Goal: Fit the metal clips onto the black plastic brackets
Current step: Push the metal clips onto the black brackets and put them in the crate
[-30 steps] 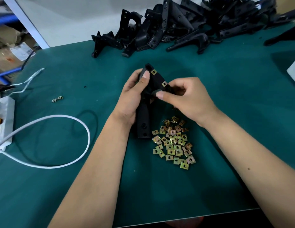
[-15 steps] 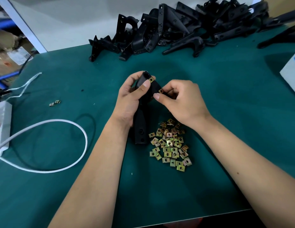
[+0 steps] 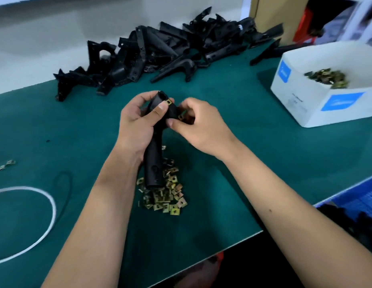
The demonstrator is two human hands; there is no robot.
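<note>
Left hand (image 3: 137, 123) gripping black bracket (image 3: 154, 163) upright over clip pile (image 3: 162, 194) on green mat (image 3: 233, 142). Right hand (image 3: 198, 125) pinching clip (image 3: 181, 117) at bracket edge. Risk: clip slipping, seating crooked w/ uneven thumb pressure.

a matte black plastic bracket (image 3: 154, 163) sits at the centre, two brass-gold square metal clips (image 3: 169, 102) on its upper end. at six o'clock lies a pile of yellow-gold clips with greenish tints (image 3: 163, 196). the dark teal-green table mat (image 3: 233, 132) is plain. at three o'clock, a white cardboard box with sky-blue labels (image 3: 318, 104); at twelve, a heap of black brackets (image 3: 160, 53); at nine, a white cable (image 3: 46, 221).
</note>
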